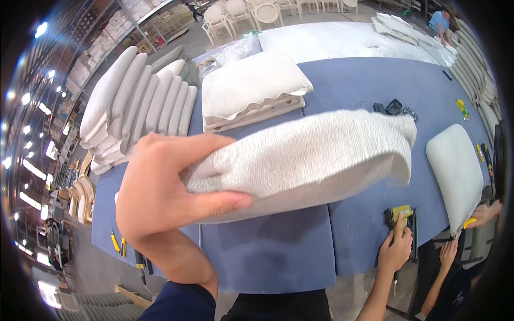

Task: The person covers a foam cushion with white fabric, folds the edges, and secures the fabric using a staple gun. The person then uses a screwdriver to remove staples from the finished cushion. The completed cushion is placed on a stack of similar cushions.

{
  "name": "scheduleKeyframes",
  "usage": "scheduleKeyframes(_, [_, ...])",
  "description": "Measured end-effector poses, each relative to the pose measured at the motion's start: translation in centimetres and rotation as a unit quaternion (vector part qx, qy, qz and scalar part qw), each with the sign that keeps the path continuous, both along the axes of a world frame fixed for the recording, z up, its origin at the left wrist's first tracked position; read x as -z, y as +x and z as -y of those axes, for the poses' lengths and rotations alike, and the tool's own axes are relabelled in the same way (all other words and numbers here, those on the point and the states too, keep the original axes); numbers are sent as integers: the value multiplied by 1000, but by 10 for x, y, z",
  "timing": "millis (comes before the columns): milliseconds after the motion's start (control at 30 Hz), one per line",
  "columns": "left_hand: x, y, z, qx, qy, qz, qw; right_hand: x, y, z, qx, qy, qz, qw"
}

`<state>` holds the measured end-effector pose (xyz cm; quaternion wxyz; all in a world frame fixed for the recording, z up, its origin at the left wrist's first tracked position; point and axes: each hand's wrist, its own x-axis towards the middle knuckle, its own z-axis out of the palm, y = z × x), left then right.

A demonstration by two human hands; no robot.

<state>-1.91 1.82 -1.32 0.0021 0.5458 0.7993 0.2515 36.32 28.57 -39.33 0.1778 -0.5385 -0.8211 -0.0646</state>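
Observation:
My left hand (160,187) grips the near left end of a cream, fabric-covered seat cushion (300,155), thumb along its lower side and fingers over the top edge. The cushion is lifted above the blue-grey table and tilted on its side, with a loose flap of fabric at its far right end. Lower right, my right hand (395,250) is closed on a yellow and black staple gun (400,214) near the table's front edge. Behind the held cushion sits another cream seat cushion (251,85) with a wavy fabric edge, on top of a frame-like piece.
Several cushions (134,96) stand in a row at the left. At the right, a co-worker's hand (482,214) holds a yellow tool by a pale cushion (455,166). Yellow-handled knives (115,242) lie at the left edge; black items (393,107) lie beyond the held cushion.

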Motion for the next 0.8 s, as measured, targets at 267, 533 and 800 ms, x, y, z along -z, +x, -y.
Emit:
scheduleKeyframes(267, [5, 14, 6, 1, 15, -33, 999, 8, 5, -4, -8, 30, -7, 999])
scheduleKeyframes(533, [2, 27, 20, -5, 44, -75, 996, -3, -2, 3, -26, 35, -47, 998])
scheduleKeyframes(800, [3, 43, 35, -7, 19, -53, 998, -6, 11, 11, -22, 38, -50, 998])
